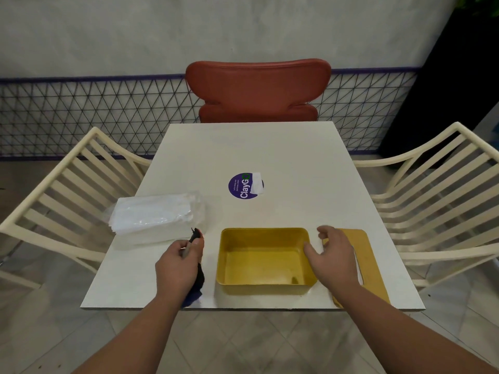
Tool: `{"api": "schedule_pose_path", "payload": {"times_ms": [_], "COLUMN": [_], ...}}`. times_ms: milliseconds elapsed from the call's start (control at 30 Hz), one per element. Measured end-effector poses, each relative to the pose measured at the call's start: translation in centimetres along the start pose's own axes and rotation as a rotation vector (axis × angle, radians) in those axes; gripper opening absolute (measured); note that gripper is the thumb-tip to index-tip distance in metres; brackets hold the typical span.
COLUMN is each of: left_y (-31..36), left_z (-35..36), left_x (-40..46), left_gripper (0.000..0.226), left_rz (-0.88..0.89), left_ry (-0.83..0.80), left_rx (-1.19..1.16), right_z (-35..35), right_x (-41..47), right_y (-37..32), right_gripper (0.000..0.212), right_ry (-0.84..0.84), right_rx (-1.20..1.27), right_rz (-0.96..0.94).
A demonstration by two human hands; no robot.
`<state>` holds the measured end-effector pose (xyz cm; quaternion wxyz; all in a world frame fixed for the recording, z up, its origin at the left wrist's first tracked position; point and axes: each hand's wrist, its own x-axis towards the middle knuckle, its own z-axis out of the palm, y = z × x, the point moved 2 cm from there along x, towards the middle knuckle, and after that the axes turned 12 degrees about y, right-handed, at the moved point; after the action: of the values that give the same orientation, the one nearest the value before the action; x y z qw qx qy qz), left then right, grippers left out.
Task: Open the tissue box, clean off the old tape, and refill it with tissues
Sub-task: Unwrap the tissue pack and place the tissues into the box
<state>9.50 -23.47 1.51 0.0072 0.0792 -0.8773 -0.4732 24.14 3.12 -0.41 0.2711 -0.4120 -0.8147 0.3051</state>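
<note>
The yellow tissue box (266, 261) sits open and empty near the table's front edge. Its flat yellow lid (363, 255) lies on the table to the right of it. My right hand (330, 253) hovers with fingers spread over the box's right rim and the lid, holding nothing. My left hand (179, 265), just left of the box, is closed on a small dark tool (195, 236) with a reddish tip; a dark piece pokes out below the hand. A plastic-wrapped pack of white tissues (156, 214) lies at the table's left.
The white table (243, 152) carries a round purple sticker (244, 186) partly covered by white paper. A red chair (258, 90) stands at the far side; cream slatted chairs stand left (62, 184) and right (432, 190).
</note>
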Motion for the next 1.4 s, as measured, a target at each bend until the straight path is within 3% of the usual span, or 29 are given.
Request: {"api": "schedule_pose_path", "payload": {"times_ms": [67,133,233,300,367,467,600,667,733,967,1200,1400], "left_y": [0.9,2.4,5.4,7.0,8.2,9.6,11.9,12.9,14.4,16.7,14.8,13.7], "left_z": [-0.7,-0.9,-0.4,0.6,2.1,4.3,8.0,10.1,12.1,19.8,25.6,27.3], "left_x": [1.6,2.5,2.7,2.3,1.9,1.0,1.0,1.7,2.7,5.1,5.1,5.4], "left_gripper": [0.023,0.025,0.03,0.04,0.052,0.069,0.057,0.043,0.03,0.016,0.026,0.051], "left_rz": [0.014,-0.043,-0.286,-0.407,-0.49,-0.575,-0.497,-0.343,-0.215,-0.107,-0.192,-0.209], "left_ry": [0.001,-0.087,-0.378,-0.553,-0.702,-0.879,-0.993,-0.937,-0.776,-0.575,-0.622,-0.712], "left_rx": [-0.071,-0.248,-0.509,-0.548,-0.564,-0.597,-0.537,-0.4,-0.276,-0.106,0.001,0.131], "right_z": [0.3,0.9,2.6,3.9,4.6,4.7,3.3,2.7,2.2,3.2,4.9,5.2], "right_x": [0.4,0.6,0.3,-0.1,-0.1,0.7,4.8,7.3,10.0,17.3,19.8,20.6], "right_y": [-2.7,-5.7,-9.8,-11.5,-12.3,-12.3,-10.1,-8.9,-7.3,-1.3,3.6,5.6], "right_gripper": [0.038,0.027,0.017,0.015,0.013,0.011,0.015,0.016,0.014,0.005,0.008,0.034], "right_ry": [0.077,0.049,-0.226,-0.417,-0.485,-0.479,-0.32,-0.263,-0.232,-0.245,-0.341,-0.487], "right_rx": [0.085,0.211,0.422,0.496,0.594,0.706,0.676,0.661,0.676,0.494,0.191,0.139], "right_rz": [-0.057,-0.056,0.104,0.208,0.277,0.352,0.42,0.46,0.52,0.523,0.473,0.571]}}
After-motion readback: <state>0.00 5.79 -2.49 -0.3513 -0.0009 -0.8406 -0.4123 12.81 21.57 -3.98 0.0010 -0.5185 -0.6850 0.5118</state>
